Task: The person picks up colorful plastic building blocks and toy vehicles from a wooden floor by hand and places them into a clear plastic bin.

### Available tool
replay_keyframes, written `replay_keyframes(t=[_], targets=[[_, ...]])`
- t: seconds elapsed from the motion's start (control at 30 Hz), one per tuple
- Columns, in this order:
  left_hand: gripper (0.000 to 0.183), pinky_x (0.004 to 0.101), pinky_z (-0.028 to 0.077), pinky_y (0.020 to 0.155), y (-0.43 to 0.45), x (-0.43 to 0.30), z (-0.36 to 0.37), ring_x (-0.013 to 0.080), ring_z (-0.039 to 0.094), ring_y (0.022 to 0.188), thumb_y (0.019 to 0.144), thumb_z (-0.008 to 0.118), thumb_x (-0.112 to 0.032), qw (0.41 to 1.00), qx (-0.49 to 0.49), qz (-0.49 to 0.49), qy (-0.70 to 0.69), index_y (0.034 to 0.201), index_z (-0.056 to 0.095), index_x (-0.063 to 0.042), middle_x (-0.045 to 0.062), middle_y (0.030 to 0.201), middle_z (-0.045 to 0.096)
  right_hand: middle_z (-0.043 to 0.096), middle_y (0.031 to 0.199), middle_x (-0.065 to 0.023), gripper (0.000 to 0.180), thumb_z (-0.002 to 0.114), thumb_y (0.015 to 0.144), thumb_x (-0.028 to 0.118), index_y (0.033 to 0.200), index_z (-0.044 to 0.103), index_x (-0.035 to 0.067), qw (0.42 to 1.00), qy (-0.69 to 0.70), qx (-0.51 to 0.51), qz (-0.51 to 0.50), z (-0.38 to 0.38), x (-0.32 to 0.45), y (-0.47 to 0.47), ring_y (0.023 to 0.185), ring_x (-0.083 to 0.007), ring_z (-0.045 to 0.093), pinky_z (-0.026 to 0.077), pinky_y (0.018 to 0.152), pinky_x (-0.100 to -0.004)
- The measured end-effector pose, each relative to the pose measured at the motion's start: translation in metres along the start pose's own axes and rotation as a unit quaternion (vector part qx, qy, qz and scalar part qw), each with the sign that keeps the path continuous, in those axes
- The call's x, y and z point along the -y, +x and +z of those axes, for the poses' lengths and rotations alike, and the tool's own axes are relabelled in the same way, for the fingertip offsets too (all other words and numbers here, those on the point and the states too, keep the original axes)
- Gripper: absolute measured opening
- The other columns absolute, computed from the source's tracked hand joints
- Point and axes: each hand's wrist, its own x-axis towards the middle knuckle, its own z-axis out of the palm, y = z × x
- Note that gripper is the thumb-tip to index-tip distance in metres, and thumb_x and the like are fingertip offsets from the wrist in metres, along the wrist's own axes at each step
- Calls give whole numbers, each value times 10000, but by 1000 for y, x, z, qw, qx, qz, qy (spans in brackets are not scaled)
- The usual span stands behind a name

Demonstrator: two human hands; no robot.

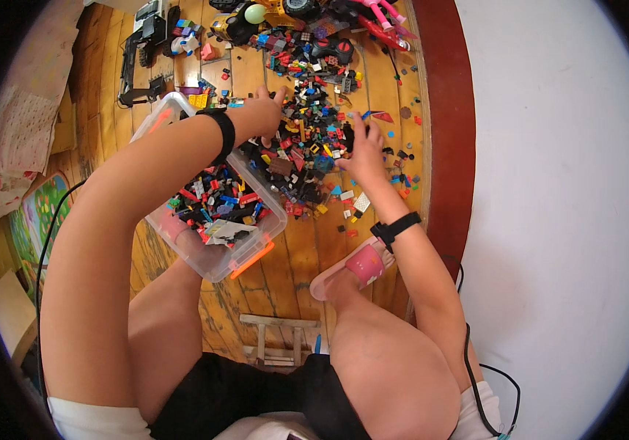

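Note:
A long pile of mixed plastic building bricks (309,129) lies on the wooden floor between my hands. My left hand (265,114) reaches over the left side of the pile, fingers spread and pointing down, with nothing visible in its grasp. On the right edge, my right hand (367,148) has its fingers apart beside the bricks; its palm is turned away from view. Under my left forearm stands a clear plastic storage box (215,272) with an orange latch (252,259). Loose bricks (221,192) fill part of it, and my arm hides its far portion.
Toy vehicles (149,44), a yellow toy truck (243,25) and a black remote control (332,50) lie at the far side. A pink slipper (356,267) is on my right foot. A white wall (545,192) with red skirting (449,137) bounds the right. A wooden stool (280,324) shows below me.

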Motion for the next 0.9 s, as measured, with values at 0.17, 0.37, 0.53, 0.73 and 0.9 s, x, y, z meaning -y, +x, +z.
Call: replay_keyframes(t=[0.17, 0.37, 0.53, 0.73, 0.9], targets=[[1471, 478, 538, 984, -11, -13, -4, 441, 569, 1215, 653, 979, -237, 995, 3, 34, -94, 1616, -134, -261, 269, 1527, 225, 297, 1531, -235, 1170, 912, 687, 75, 1615, 211, 199, 995, 53, -23, -78, 14, 28, 13, 1400, -472, 349, 436, 1100, -513], [1424, 446, 652, 789, -18, -35, -12, 462, 664, 1032, 613, 974, -98, 947, 44, 90, -305, 1591, -46, -273, 355, 1474, 242, 326, 1511, -219, 1096, 869, 694, 18, 1590, 255, 159, 984, 149, -11, -93, 20, 48, 24, 1334, -454, 449, 447, 1083, -480], [1159, 468, 650, 764, -10, -34, -9, 482, 641, 1047, 614, 922, -13, 929, 36, 170, -327, 1478, 170, -189, 306, 1340, 376, 365, 1454, -185, 821, 806, 752, -33, 1447, 394, 109, 954, 260, -40, -143, 37, 37, 32, 1309, -425, 468, 461, 1074, -472], [1144, 451, 604, 681, 17, -31, 6, 441, 634, 1078, 554, 936, -87, 941, 4, 208, -267, 1466, 251, -176, 273, 1312, 468, 459, 1386, -144, 620, 648, 819, -98, 1358, 431, 120, 893, 427, -7, -145, 47, 35, 33, 1286, -337, 516, 452, 1033, -422], [1048, 414, 595, 602, 4, -25, 2, 402, 666, 981, 583, 892, -32, 923, -12, 248, -294, 1444, 303, -138, 276, 1297, 463, 497, 1344, -98, 601, 604, 850, -97, 1370, 407, 128, 879, 463, 50, -107, 23, 44, 19, 1192, -237, 552, 478, 951, -357]])
